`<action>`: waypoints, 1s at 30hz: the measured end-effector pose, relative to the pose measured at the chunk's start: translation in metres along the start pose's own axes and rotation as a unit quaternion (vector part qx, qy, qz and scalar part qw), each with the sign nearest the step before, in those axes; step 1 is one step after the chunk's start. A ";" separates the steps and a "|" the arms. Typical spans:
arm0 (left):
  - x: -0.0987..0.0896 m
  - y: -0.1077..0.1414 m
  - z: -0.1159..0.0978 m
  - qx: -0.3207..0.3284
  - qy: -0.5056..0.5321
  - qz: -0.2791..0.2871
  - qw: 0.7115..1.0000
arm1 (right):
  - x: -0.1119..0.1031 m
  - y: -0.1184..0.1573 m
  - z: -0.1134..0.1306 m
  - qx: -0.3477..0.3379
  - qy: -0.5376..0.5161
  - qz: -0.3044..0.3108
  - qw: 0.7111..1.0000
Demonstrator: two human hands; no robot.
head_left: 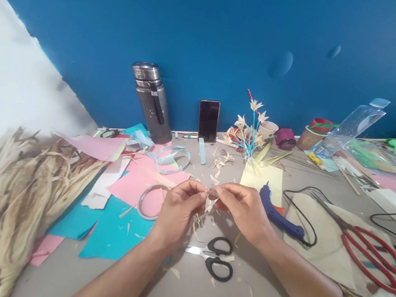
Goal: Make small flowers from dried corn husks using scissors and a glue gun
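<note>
Above the middle of the table, my left hand point(180, 207) and my right hand point(239, 206) meet fingertip to fingertip in a pinch. Between them is a small pale husk flower point(210, 203), its petals hanging below the fingers; most of it is hidden. Black-handled scissors point(220, 259) lie open just below my hands, among pale husk scraps point(200, 225). A roll of tape point(150, 201) is left of my left hand. Near my right forearm rests a blue glue gun point(279, 214). Further back, finished husk flowers point(255, 105) stand on blue stems.
Dried corn husks point(17, 201) heap at the left, beside pink and turquoise paper point(113, 225). Along the blue wall stand a thermos point(154, 105), a phone point(208, 120) and a paper cup point(310, 137). Red-handled scissors point(370, 256) and a plastic bottle point(352, 126) are at the right.
</note>
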State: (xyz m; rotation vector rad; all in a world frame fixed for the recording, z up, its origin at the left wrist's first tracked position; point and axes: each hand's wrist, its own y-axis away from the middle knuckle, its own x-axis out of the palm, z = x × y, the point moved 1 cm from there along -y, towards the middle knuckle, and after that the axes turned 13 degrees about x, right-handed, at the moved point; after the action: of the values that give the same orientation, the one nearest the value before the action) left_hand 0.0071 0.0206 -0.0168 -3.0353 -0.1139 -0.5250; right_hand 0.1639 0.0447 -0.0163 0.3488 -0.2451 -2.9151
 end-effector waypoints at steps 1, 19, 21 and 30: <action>-0.001 0.000 0.000 0.011 -0.012 0.002 1.000 | 0.000 -0.002 -0.001 0.020 -0.017 0.000 1.000; 0.005 0.004 -0.011 0.016 -0.108 0.071 0.991 | -0.009 -0.004 0.006 0.035 -0.128 0.077 0.988; 0.004 0.004 -0.010 0.012 -0.115 0.079 0.990 | -0.011 -0.004 0.007 0.035 -0.115 0.090 0.989; 0.004 0.004 -0.011 0.002 -0.157 0.095 0.983 | -0.017 -0.003 0.009 0.028 -0.047 0.134 0.989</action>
State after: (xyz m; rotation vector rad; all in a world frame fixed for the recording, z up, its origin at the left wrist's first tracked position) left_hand 0.0075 0.0162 -0.0058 -3.0552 0.1611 -0.0291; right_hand 0.1771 0.0525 -0.0051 0.1711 -0.3578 -2.6655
